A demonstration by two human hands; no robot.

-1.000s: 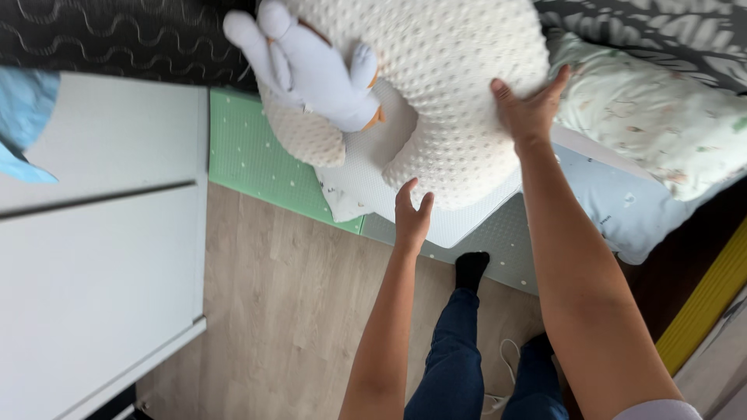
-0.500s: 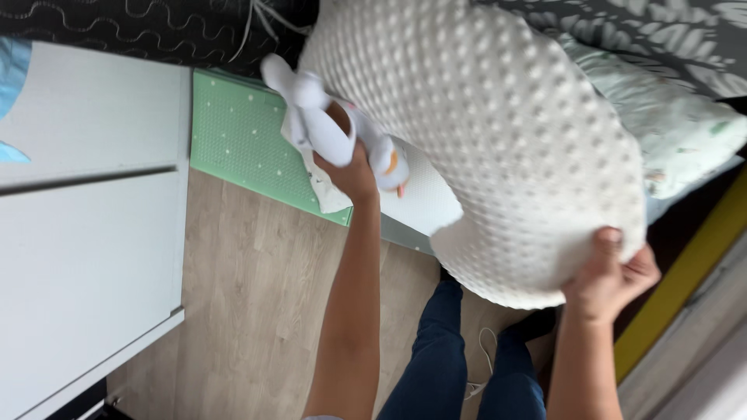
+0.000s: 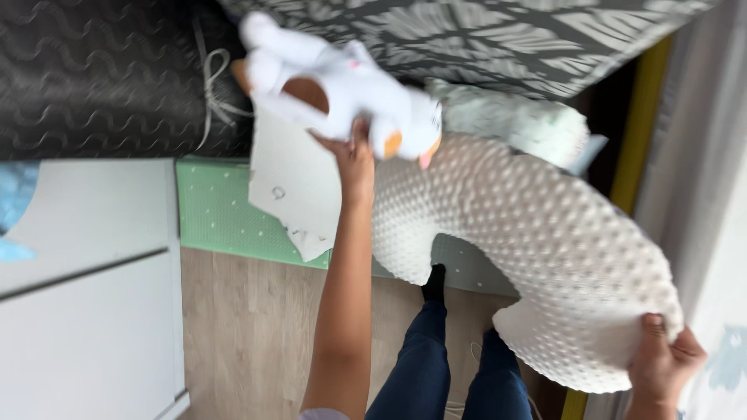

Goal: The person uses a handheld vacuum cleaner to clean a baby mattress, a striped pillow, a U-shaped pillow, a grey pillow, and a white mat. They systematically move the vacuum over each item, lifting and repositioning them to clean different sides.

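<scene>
My left hand (image 3: 352,155) grips a white plush toy (image 3: 342,85) with brown and orange patches and holds it raised in front of the dark patterned bedding. My right hand (image 3: 665,364) clutches one end of a large curved cream pillow (image 3: 529,241) with a bumpy dotted surface, lifted off the bed. The pillow arcs from below the toy down to the lower right. Blur softens the toy's outline.
A white sheet (image 3: 292,183) and a green dotted mat (image 3: 214,210) lie at the bed's edge. A pale floral pillow (image 3: 513,117) rests behind. White furniture (image 3: 85,295) stands at left on the wooden floor (image 3: 249,334). My legs in dark jeans (image 3: 420,365) are below.
My left hand has lifted the plush toy up and to the right. My right hand has swung the curved pillow down and to the right, away from the bed.
</scene>
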